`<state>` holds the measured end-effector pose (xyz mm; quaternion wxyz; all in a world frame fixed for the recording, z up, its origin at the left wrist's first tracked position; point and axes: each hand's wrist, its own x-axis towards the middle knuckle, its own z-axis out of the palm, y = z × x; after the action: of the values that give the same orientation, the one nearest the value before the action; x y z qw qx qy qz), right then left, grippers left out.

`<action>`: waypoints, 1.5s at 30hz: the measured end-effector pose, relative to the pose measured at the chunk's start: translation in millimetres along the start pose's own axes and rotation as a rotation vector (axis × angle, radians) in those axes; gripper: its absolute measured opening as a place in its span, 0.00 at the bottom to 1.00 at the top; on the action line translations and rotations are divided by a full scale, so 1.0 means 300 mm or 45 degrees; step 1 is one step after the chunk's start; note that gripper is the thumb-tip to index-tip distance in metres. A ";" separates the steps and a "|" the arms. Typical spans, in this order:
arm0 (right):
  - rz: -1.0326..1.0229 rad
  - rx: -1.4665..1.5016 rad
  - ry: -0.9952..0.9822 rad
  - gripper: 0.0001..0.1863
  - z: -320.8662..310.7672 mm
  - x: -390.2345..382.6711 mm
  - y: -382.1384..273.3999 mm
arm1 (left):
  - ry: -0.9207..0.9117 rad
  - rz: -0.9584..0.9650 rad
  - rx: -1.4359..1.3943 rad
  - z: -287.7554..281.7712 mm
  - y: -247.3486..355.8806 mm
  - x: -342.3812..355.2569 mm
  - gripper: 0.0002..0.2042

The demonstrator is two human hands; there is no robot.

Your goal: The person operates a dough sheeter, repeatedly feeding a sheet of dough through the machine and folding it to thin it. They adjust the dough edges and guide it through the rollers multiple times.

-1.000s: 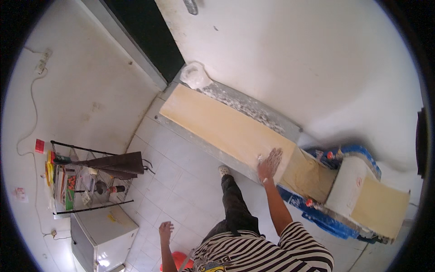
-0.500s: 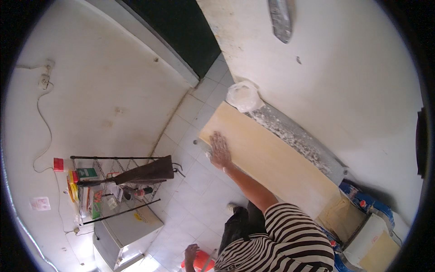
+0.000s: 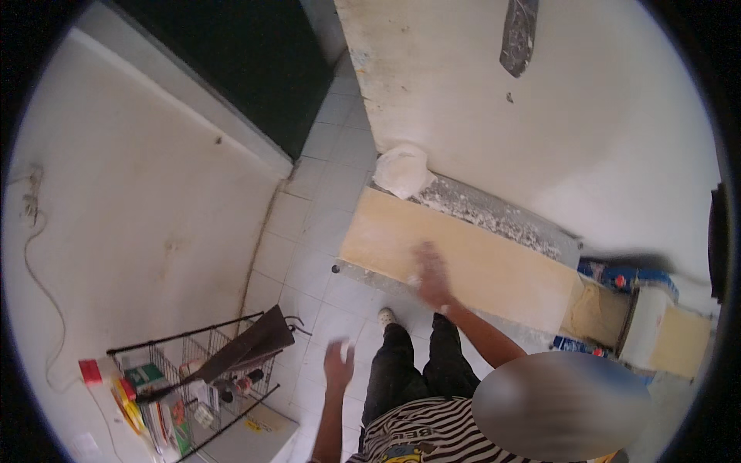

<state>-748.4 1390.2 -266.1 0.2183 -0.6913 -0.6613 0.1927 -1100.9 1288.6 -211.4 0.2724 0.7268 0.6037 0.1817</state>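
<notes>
A long, pale yellow sheet of dough point(image 3: 494, 266) lies flat along a narrow floury table. My right hand point(image 3: 434, 278), dusted with flour and blurred by motion, is over the near half of the sheet with its fingers stretched out. Whether it touches the dough I cannot tell. My left hand point(image 3: 339, 366) is raised above the tiled floor, left of my legs, thumb and fingers apart, with nothing visible held in it. At the table's right end, the dough meets a machine point(image 3: 647, 328) with blue sides and a white top.
Loose flour lies on the grey strip of tabletop point(image 3: 494, 220) by the wall. A white plastic bag point(image 3: 404, 171) stands at the far left corner. A wire rack point(image 3: 208, 351) with packages and a dark apron-like cloth point(image 3: 251, 343) is on the left. A dark doorway point(image 3: 255, 69) opens beyond.
My right hand has moved from the sheet's left edge rightward over the dough. My left hand has come up from beside a red object, now out of sight. The view has shifted.
</notes>
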 end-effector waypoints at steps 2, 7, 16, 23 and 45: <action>0.339 -0.240 0.294 0.41 -0.068 -0.164 0.194 | -0.041 0.358 0.071 0.040 0.040 0.341 0.20; 1.144 -0.579 0.391 0.39 -0.255 -0.555 0.531 | -0.316 0.847 0.386 0.156 0.197 0.944 0.33; 1.724 0.304 0.538 0.30 -0.726 -0.780 0.638 | -0.123 0.583 0.788 0.266 0.179 1.080 0.35; 0.949 -0.111 0.695 0.41 -0.801 -0.824 0.703 | -0.191 0.756 0.520 0.407 0.456 0.658 0.35; 2.716 0.530 1.879 0.13 -0.246 -4.132 0.193 | -1.757 0.433 0.890 1.515 1.124 -0.786 0.19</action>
<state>-722.5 147.5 -265.0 0.3696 -0.7665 0.5225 -0.0536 -617.2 936.8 -345.6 0.3096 0.8011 0.2013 -0.4710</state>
